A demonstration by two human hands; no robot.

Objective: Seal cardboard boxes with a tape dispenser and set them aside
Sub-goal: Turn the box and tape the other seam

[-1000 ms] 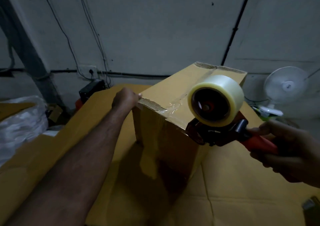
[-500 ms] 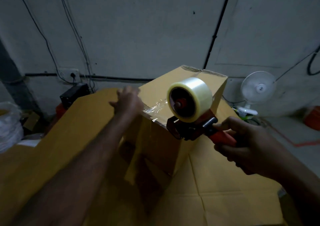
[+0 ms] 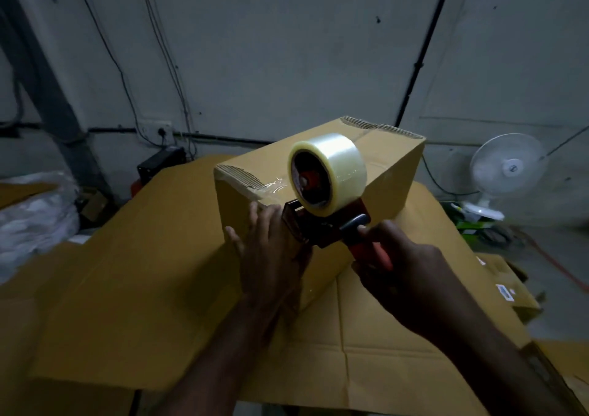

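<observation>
Head view: right hand (image 3: 411, 277) grips tape dispenser (image 3: 322, 227) at box (image 3: 393, 173) edge.

Packing area in a bare storeroom or warehouse. The wall (image 3: 287, 49) at 12 o'clock is unpainted grey concrete. Loose cables (image 3: 165, 49) and a black conduit (image 3: 424, 49) run exposed over it, and a socket (image 3: 162, 131) sits at 10 o'clock. Flattened cardboard sheets (image 3: 143, 272) cover the work surface from 6 to 9 o'clock. On them stands a cardboard box (image 3: 392, 173), with a tape dispenser (image 3: 322, 192) carrying a roll of clear tape at its near edge. A white pedestal fan (image 3: 506, 168) stands on the concrete floor (image 3: 561, 243) at 3 o'clock. Crumpled plastic wrapping (image 3: 35, 211) lies at 9 o'clock, and a dark slanted beam (image 3: 47, 74) crosses at 10 o'clock.
</observation>
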